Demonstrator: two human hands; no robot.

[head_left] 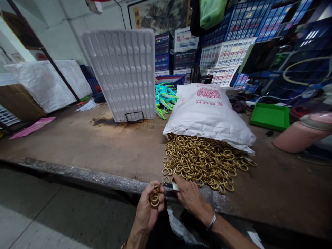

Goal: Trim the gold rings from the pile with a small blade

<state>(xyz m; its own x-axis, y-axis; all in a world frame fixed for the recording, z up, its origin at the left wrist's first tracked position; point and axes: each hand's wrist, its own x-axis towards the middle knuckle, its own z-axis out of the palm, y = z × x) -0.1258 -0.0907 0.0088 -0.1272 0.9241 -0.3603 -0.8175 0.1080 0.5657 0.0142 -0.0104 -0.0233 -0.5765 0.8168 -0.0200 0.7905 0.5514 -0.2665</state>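
Note:
Several brass-coloured rings point(155, 197) rest in my left hand point(148, 207), its fingers curled around them just off the table's front edge. My right hand point(190, 193), with a metal bangle point(212, 220) on the wrist, is closed on a small dark tool with a pale part point(175, 186); its exact kind cannot be made out. The dark end of it points toward my left hand. Right beyond my right hand spreads a heap of brass-coloured rings point(199, 159), spilling from the mouth of a white woven sack point(207, 114) with red print.
On the wooden table point(77, 141) a ribbed whitish plastic tray point(124, 76) stands upright in a black wire stand point(134, 117). Turquoise and lime pieces point(166, 97) lie behind the sack. A green tray point(269, 117) and pink canister point(302, 135) are at right; stacked crates point(220, 55) fill the back.

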